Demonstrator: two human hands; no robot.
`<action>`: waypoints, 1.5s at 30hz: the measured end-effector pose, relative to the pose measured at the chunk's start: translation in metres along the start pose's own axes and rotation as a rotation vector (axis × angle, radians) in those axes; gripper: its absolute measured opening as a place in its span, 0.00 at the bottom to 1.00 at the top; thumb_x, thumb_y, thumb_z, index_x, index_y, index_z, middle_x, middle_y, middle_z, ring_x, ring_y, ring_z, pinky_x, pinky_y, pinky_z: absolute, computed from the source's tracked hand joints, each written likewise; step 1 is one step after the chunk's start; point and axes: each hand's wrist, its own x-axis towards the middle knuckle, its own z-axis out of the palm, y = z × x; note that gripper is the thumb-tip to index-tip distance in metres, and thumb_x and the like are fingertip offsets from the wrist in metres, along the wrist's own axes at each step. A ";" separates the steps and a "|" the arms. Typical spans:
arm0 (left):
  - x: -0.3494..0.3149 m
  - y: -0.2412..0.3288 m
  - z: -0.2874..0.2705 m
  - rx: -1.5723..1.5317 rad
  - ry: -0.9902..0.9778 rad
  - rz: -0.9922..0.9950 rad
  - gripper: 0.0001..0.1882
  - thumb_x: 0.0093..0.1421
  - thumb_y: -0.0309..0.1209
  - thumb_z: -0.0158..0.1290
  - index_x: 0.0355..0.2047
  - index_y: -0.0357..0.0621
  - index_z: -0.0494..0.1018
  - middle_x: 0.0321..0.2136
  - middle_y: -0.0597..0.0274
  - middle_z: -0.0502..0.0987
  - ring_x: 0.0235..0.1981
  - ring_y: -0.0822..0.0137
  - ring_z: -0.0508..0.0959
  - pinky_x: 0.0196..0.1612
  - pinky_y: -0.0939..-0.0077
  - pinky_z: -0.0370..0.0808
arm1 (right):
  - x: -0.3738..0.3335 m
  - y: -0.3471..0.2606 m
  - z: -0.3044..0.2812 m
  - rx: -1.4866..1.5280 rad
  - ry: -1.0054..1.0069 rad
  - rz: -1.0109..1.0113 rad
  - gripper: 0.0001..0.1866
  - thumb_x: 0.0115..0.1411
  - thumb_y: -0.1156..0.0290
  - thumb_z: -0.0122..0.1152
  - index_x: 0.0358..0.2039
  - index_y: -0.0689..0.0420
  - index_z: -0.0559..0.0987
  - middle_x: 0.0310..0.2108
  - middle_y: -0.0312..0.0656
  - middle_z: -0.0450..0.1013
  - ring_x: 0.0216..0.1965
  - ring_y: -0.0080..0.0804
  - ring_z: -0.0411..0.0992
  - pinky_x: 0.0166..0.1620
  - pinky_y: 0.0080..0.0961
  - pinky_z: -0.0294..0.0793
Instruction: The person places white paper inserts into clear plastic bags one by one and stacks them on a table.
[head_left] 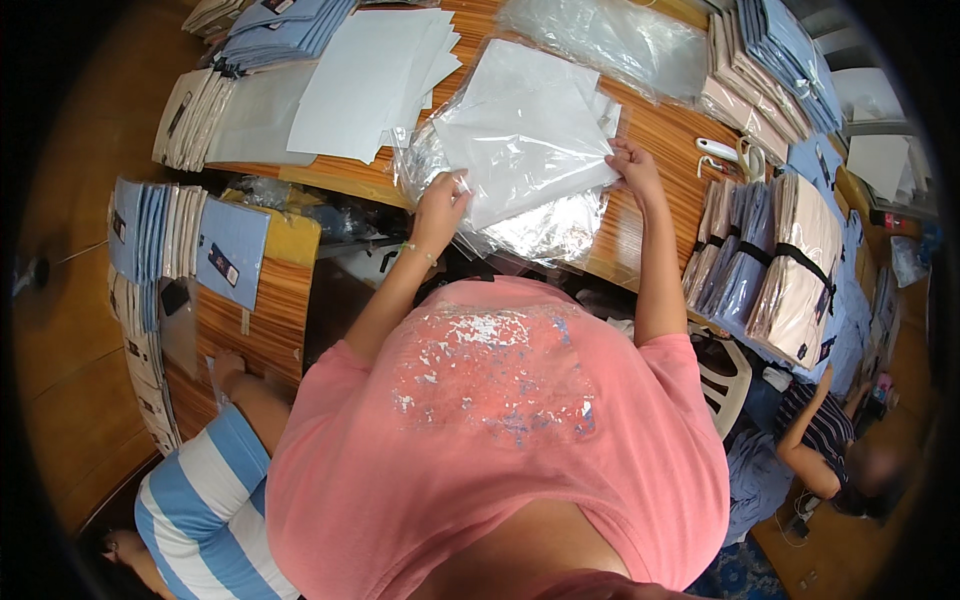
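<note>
A clear plastic bag (540, 165) with a white sheet showing through it lies on a pile of glossy clear bags (545, 235) at the near edge of the table. Its right corner is pinched in my right hand (638, 172), and creases run out from those fingertips. My left hand (438, 212) is closed at the bag's left edge, thumb and fingers together on the plastic. How the white sheet sits inside the bag is partly hidden by glare.
White sheets (360, 85) are stacked left of the bags, and more clear bags (610, 45) lie behind. Bagged, folded garments (805, 260) tied with black bands stand right, near scissors (750, 158). Two other people, one left (215, 490) and one right (815, 440), are close by.
</note>
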 end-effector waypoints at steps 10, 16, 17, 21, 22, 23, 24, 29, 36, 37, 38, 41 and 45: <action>0.041 0.013 -0.008 -0.746 0.211 -0.073 0.16 0.55 0.26 0.60 0.41 0.36 0.68 0.29 0.62 0.74 0.28 0.75 0.74 0.29 0.84 0.71 | -0.005 -0.016 -0.013 0.383 0.049 -0.260 0.19 0.59 0.79 0.56 0.52 0.63 0.71 0.40 0.42 0.77 0.36 0.21 0.73 0.38 0.17 0.72; 0.071 0.049 -0.070 -0.508 0.337 -0.014 0.07 0.62 0.29 0.52 0.28 0.39 0.71 0.20 0.69 0.75 0.19 0.81 0.70 0.21 0.86 0.65 | 0.071 -0.031 -0.050 0.367 0.069 -0.277 0.18 0.60 0.79 0.55 0.51 0.62 0.72 0.36 0.41 0.77 0.29 0.20 0.73 0.30 0.14 0.73; 0.074 0.042 -0.078 -0.609 0.405 -0.006 0.07 0.62 0.30 0.52 0.29 0.41 0.71 0.21 0.69 0.74 0.20 0.81 0.70 0.22 0.86 0.65 | 0.082 -0.034 -0.059 0.385 0.112 -0.270 0.17 0.60 0.79 0.54 0.51 0.61 0.72 0.36 0.41 0.77 0.28 0.20 0.73 0.29 0.13 0.73; 0.080 -0.005 -0.113 -0.869 0.563 -0.061 0.07 0.63 0.33 0.53 0.34 0.43 0.70 0.28 0.67 0.74 0.29 0.78 0.73 0.28 0.82 0.71 | 0.144 -0.027 -0.099 0.643 0.265 -0.184 0.12 0.60 0.79 0.53 0.45 0.63 0.73 0.35 0.46 0.76 0.27 0.26 0.74 0.25 0.14 0.74; 0.081 -0.028 -0.121 -0.849 0.551 -0.121 0.09 0.63 0.35 0.53 0.36 0.44 0.68 0.27 0.68 0.73 0.29 0.75 0.74 0.29 0.80 0.72 | 0.161 -0.022 -0.108 0.719 0.306 -0.150 0.11 0.60 0.79 0.52 0.44 0.63 0.73 0.36 0.48 0.76 0.27 0.28 0.74 0.26 0.15 0.75; 0.084 -0.034 -0.119 -0.905 0.583 -0.163 0.09 0.63 0.35 0.52 0.36 0.44 0.68 0.28 0.68 0.73 0.29 0.74 0.74 0.29 0.79 0.72 | 0.177 -0.011 -0.126 0.783 0.359 -0.103 0.11 0.61 0.79 0.52 0.45 0.64 0.72 0.37 0.50 0.75 0.28 0.30 0.75 0.27 0.17 0.76; 0.087 -0.038 -0.115 -0.963 0.608 -0.205 0.09 0.64 0.36 0.51 0.37 0.45 0.67 0.28 0.68 0.72 0.29 0.73 0.75 0.29 0.78 0.73 | 0.189 0.002 -0.146 0.848 0.417 -0.058 0.11 0.61 0.78 0.52 0.45 0.64 0.72 0.38 0.52 0.74 0.28 0.32 0.75 0.28 0.19 0.77; 0.075 -0.068 -0.113 -1.041 0.698 -0.267 0.14 0.65 0.38 0.50 0.44 0.43 0.64 0.36 0.62 0.71 0.35 0.70 0.75 0.36 0.76 0.74 | 0.205 0.000 -0.161 1.096 0.472 -0.048 0.17 0.63 0.75 0.51 0.51 0.66 0.65 0.46 0.60 0.69 0.42 0.44 0.73 0.38 0.29 0.78; 0.062 -0.058 -0.085 -0.669 0.846 -0.209 0.38 0.62 0.32 0.52 0.65 0.36 0.42 0.63 0.42 0.51 0.65 0.53 0.52 0.66 0.63 0.49 | 0.129 -0.026 -0.058 0.919 0.733 -0.415 0.33 0.61 0.69 0.54 0.62 0.63 0.51 0.56 0.50 0.60 0.57 0.40 0.60 0.59 0.40 0.60; 0.060 -0.054 -0.079 -0.452 0.821 -0.068 0.39 0.62 0.30 0.52 0.65 0.35 0.42 0.64 0.41 0.49 0.66 0.53 0.50 0.66 0.63 0.47 | 0.114 -0.022 -0.021 0.603 0.880 -0.482 0.31 0.61 0.71 0.54 0.61 0.63 0.54 0.53 0.48 0.62 0.54 0.37 0.63 0.57 0.36 0.61; 0.056 -0.045 -0.071 -0.233 0.787 0.069 0.39 0.61 0.29 0.52 0.65 0.34 0.42 0.65 0.41 0.47 0.67 0.53 0.47 0.67 0.64 0.44 | 0.092 -0.018 0.017 0.323 0.824 -0.532 0.26 0.58 0.73 0.55 0.56 0.65 0.61 0.48 0.44 0.64 0.47 0.32 0.64 0.54 0.32 0.62; 0.063 -0.010 -0.046 -0.061 0.447 0.368 0.30 0.58 0.25 0.51 0.60 0.34 0.58 0.62 0.43 0.56 0.65 0.48 0.54 0.66 0.61 0.48 | 0.025 0.009 0.109 -0.606 0.301 -0.634 0.25 0.58 0.65 0.57 0.56 0.54 0.67 0.56 0.48 0.61 0.58 0.43 0.59 0.61 0.45 0.55; 0.118 0.033 -0.009 0.194 -0.065 0.683 0.17 0.62 0.27 0.45 0.52 0.46 0.71 0.59 0.57 0.64 0.63 0.53 0.59 0.64 0.55 0.54 | 0.012 0.027 0.107 -1.094 -0.263 -0.996 0.25 0.60 0.56 0.53 0.58 0.45 0.68 0.63 0.44 0.56 0.66 0.42 0.50 0.64 0.58 0.43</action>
